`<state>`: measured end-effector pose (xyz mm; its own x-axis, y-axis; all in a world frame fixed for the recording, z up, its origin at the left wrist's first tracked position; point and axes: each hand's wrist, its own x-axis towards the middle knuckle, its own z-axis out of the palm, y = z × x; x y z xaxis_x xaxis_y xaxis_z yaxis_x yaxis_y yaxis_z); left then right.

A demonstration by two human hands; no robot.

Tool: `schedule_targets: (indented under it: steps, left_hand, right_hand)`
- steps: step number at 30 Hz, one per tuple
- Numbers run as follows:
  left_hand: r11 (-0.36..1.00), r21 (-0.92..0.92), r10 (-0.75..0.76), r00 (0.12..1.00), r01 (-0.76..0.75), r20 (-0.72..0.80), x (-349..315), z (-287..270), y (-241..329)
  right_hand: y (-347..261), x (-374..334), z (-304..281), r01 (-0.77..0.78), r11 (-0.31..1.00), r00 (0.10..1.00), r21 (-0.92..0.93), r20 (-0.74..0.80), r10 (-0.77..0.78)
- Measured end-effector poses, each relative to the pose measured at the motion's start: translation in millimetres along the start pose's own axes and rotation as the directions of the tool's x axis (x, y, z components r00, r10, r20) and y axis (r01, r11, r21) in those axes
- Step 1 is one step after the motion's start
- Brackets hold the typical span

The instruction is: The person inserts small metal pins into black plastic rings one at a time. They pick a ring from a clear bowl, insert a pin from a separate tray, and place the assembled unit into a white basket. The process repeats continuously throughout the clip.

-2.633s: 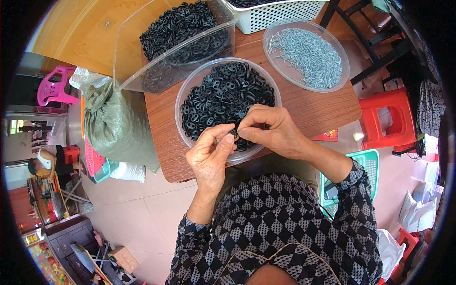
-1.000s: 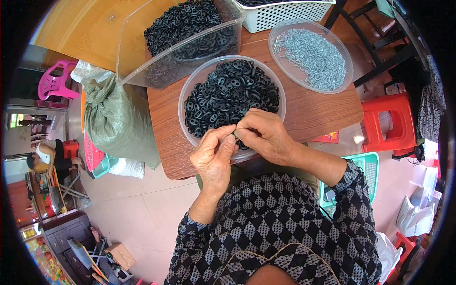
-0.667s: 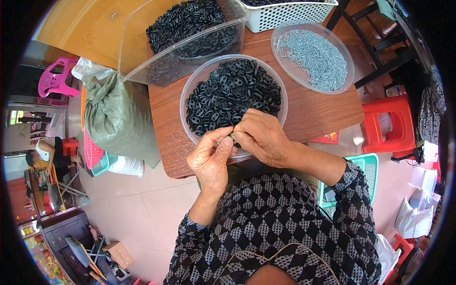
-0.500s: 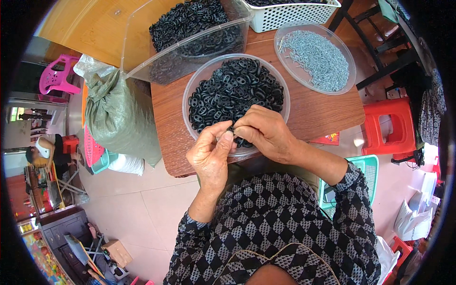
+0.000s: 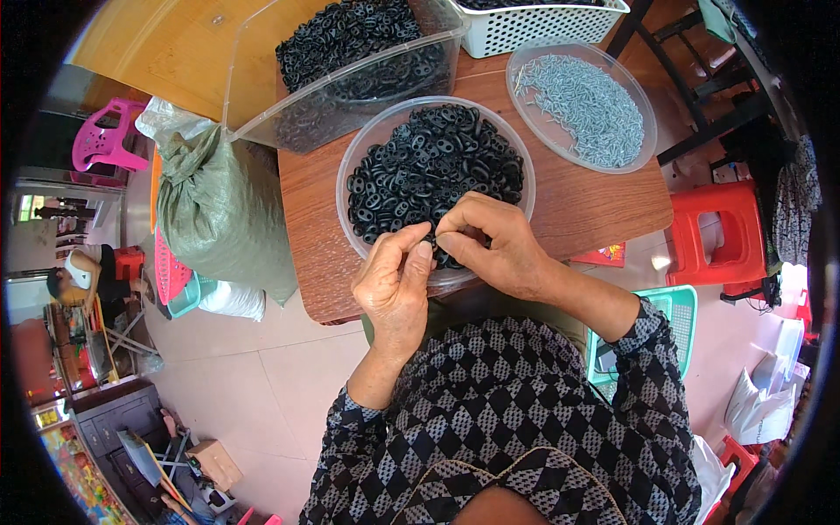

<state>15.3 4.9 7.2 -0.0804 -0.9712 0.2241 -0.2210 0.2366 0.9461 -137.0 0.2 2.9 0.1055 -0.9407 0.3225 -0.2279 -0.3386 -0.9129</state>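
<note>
My left hand (image 5: 395,284) is closed in a pinch over the near side of a round clear tub (image 5: 345,157). A small black plastic piece shows at its thumb and forefinger tips, mostly covered. Close against it, my right hand (image 5: 499,245) has its fingers curled and thumb pressed in; whatever its tips hold is hidden. Black oval pieces with two holes (image 5: 429,162) fill the tub below. Small silver screws (image 5: 586,109) lie on a round clear tray (image 5: 648,140), right of the tub.
Behind the tub, a clear box (image 5: 341,87) holds more black pieces on the wooden table (image 5: 604,206). A white perforated basket (image 5: 542,33) stands at the back. A green sack (image 5: 223,214) leans at the left. Right are a red stool (image 5: 713,232) and a green basket (image 5: 682,328).
My left hand has shifted slightly to the right. My right hand's fingertips have drawn a little away from the left's. The containers have stayed in place.
</note>
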Motion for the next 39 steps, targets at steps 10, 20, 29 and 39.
schedule_targets:
  steps: [10, 20, 29, 39]
  left_hand:
    - [0.947, -0.256, -0.189, 0.981, 0.192, 0.039, -2, -10, -3]
    - [0.887, -0.391, -0.282, 0.958, 0.245, -0.04, 4, -39, -11]
    - [0.899, -0.379, -0.255, 0.966, 0.219, -0.048, 2, -35, -15]
    - [0.894, -0.386, -0.275, 0.959, 0.228, -0.07, 1, -32, -15]
  right_hand:
    - [3, 2, 2, 0.123, 0.991, 0.992, -0.048, 0.024, -0.122]
    - [12, 18, -21, 0.134, 0.952, 0.99, -0.276, 0.006, -0.138]
    - [19, 28, 4, 0.416, 0.68, 0.907, -0.603, 0.334, -0.258]
    - [21, 30, 17, 0.434, 0.606, 0.897, -0.667, 0.384, -0.219]
